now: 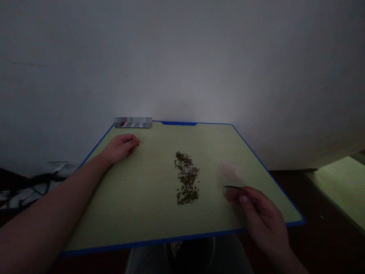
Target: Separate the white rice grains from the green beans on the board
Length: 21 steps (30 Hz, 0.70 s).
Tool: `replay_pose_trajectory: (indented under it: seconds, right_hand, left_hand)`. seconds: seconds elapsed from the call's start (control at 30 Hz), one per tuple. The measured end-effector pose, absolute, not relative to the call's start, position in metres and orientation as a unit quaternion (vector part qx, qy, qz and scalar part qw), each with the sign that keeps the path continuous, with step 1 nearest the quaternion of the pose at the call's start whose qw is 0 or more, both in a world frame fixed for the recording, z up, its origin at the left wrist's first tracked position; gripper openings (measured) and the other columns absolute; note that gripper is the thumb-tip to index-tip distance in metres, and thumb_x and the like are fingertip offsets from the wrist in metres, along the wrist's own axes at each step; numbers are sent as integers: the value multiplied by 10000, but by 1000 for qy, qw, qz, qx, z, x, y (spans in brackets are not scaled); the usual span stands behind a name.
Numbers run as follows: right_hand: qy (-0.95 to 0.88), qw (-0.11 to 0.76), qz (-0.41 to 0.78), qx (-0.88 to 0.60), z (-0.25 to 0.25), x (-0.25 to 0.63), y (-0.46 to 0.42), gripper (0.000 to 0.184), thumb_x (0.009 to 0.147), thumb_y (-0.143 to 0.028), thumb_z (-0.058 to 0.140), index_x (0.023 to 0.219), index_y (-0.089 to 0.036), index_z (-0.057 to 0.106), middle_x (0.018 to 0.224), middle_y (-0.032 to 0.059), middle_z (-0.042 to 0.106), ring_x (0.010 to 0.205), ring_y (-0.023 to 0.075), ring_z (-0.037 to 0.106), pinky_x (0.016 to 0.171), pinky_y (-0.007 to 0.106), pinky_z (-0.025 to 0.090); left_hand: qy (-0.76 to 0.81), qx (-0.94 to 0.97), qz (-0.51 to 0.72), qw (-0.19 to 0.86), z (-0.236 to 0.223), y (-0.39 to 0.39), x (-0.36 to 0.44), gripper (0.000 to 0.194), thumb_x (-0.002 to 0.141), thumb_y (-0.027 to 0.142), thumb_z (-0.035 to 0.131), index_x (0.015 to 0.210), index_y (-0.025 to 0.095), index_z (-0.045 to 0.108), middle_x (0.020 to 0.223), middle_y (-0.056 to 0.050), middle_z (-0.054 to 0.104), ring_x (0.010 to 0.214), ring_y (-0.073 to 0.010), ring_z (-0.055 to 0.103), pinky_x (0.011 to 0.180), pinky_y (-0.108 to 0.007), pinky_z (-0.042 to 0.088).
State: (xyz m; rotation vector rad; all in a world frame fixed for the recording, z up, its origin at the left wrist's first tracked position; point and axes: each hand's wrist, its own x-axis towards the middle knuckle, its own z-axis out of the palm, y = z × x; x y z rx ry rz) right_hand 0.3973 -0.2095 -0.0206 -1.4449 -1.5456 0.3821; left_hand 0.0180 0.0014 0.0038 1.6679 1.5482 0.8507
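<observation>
A strip of small greenish-brown beans (188, 175), with some pale grains among them, lies spread down the middle of the table. To its right is a thin patch of whitish, rice-like grains (230, 170). My right hand (259, 213) is just nearer to me than this patch. Thumb and fingers pinch a thin, dark, narrow piece that points left; blur hides its exact kind. On the left side of the table rests my left hand (121, 147), fingers curled in and nothing visible in them.
The light table (137, 213) has a blue rim and stands against a grey wall (182, 61). A phone-like flat device (133, 125) lies at its far left corner. Cables (37, 180) hang at left. Below the front edge is a dark round container (196, 255) between my legs.
</observation>
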Motion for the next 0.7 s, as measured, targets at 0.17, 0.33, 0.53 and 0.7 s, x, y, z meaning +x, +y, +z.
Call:
replay_pose_trajectory:
  seconds: [0.17,0.33,0.53,0.7]
  right_hand:
    - [-524,566,348,-533,-21,400,-201,184,913,-352,623,1063,-262,567,835,35,755,724,191,737,626,298,619]
    - [-525,568,384,-505,-16,404,-198,292,820,-304,736,1029,-235,544,780,34,753,690,190,734,609,289,618]
    - [-532,537,365,-544,-8,402,-201,218,807,-348,731,885,-190,602,777,69,759,658,190,726,618,297,613]
    - [-543,514,366,-554,-6,403,-202,251,812,-407,714,875,-176,637,740,69,746,624,181,694,606,291,581]
  left_hand:
    - [595,646,326,348,7,-1,20,219,703,372,567,568,206,522,446,37,455,419,-111,403,440,-248,306]
    - [593,651,326,344,4,0,17,245,721,391,564,569,203,522,452,34,466,426,-111,407,446,-248,309]
    - [587,658,326,343,3,0,15,234,743,404,566,620,206,537,469,44,466,438,-115,420,457,-245,315]
    - [578,664,327,344,3,-1,15,236,739,402,564,613,207,523,461,48,450,437,-118,409,466,-252,317]
